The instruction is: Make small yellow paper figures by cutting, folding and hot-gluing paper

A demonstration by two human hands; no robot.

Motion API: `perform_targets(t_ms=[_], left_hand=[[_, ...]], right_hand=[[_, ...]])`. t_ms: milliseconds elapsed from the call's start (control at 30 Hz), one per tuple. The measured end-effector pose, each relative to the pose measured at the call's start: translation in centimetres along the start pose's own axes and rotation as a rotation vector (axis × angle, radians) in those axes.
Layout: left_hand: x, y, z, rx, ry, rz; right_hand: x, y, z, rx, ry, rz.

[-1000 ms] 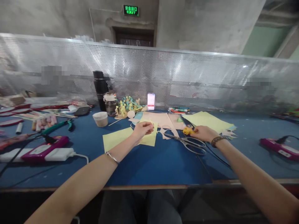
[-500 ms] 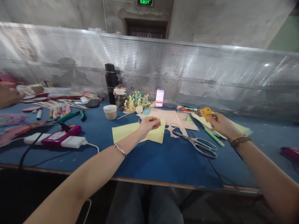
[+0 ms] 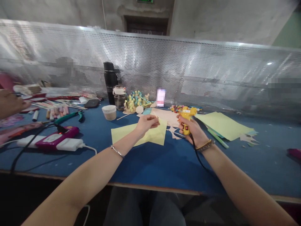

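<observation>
Right hand (image 3: 193,129), fingers wrapped round the yellow glue gun (image 3: 187,117), above the blue table (image 3: 152,166)'s middle; left hand (image 3: 147,124), fingertips pinched together over yellow paper (image 3: 125,133) near the front edge, anything between them too small to tell.

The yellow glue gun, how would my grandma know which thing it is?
On the big blue table, look for the right hand, with a beaded bracelet at its wrist. Its fingers hold the glue gun. It's bright yellow with a black cord, while the paper sheets nearby are flat and pale yellow.
</observation>
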State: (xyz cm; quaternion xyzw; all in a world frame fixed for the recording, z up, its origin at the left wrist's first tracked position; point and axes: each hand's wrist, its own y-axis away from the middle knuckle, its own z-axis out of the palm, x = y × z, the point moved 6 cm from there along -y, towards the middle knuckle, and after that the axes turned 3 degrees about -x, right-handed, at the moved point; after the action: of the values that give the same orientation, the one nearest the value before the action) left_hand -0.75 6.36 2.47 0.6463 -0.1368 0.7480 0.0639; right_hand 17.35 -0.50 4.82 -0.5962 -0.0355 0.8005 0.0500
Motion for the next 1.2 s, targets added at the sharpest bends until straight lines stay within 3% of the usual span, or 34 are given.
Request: perform_targets(t_ms=[167, 367, 1200], left_hand=[[0.1, -0.2, -0.3, 0.017, -0.017, 0.019], [0.1, -0.5, -0.6, 0.030, 0.014, 0.033], [-0.3, -0.4, 0.0, 0.021, 0.056, 0.045]], right_hand=[[0.1, 0.2, -0.7, -0.053, 0.243, -0.058], [0.7, 0.0, -0.4, -0.162, 0.372, -0.081], [1.6, 0.2, -0.6, -0.285, 0.459, -0.035]])
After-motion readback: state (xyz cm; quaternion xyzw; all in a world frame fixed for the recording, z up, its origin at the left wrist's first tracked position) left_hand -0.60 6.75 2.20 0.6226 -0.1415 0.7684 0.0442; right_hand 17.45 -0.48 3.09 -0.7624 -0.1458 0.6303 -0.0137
